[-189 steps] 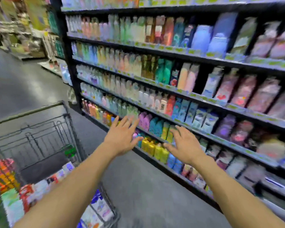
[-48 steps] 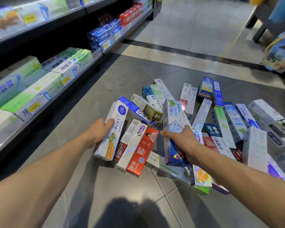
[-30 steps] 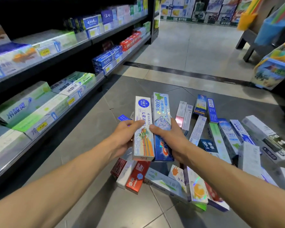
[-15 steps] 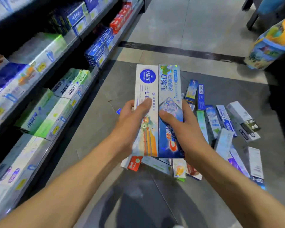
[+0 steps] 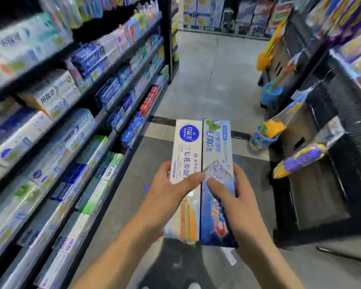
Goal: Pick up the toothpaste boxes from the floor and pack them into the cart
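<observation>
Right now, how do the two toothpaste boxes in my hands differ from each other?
The white box has a round blue logo near its top and orange stripes low down; the blue box is pale at the top and deep blue with a red mark at the bottom. The left hand grips the white box; the right hand grips the blue one. Both are long, held side by side, edges touching.

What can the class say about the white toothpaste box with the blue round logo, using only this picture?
The white toothpaste box looks like glossy card: long, with a blue round logo near its far end and orange stripes near its close end. The left hand grips its middle, thumb across the front. It lies lengthwise, side by side against the blue box.
</observation>
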